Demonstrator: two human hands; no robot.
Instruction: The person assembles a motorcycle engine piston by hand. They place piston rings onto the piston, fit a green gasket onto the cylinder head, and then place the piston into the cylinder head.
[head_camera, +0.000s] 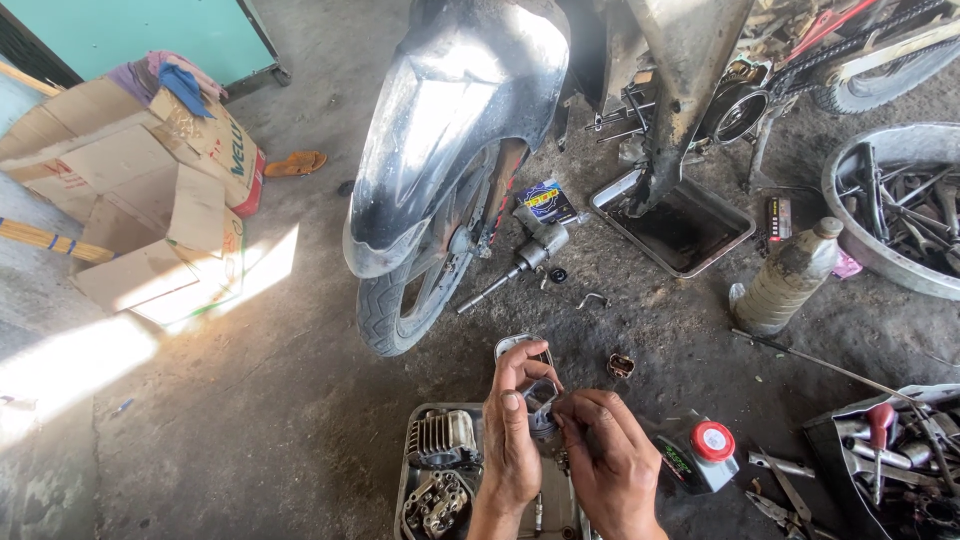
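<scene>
We crouch on a stained, oily concrete floor (280, 420), sunlight falling at left. Our left hand (510, 440) and right hand (605, 455) pinch a small metal part (541, 396) between closed fingertips, above a metal tray (402, 490) holding a finned cylinder (445, 438). A motorcycle's front wheel (420, 290) stands just ahead; flattened cardboard (150, 200) lies farther left.
</scene>
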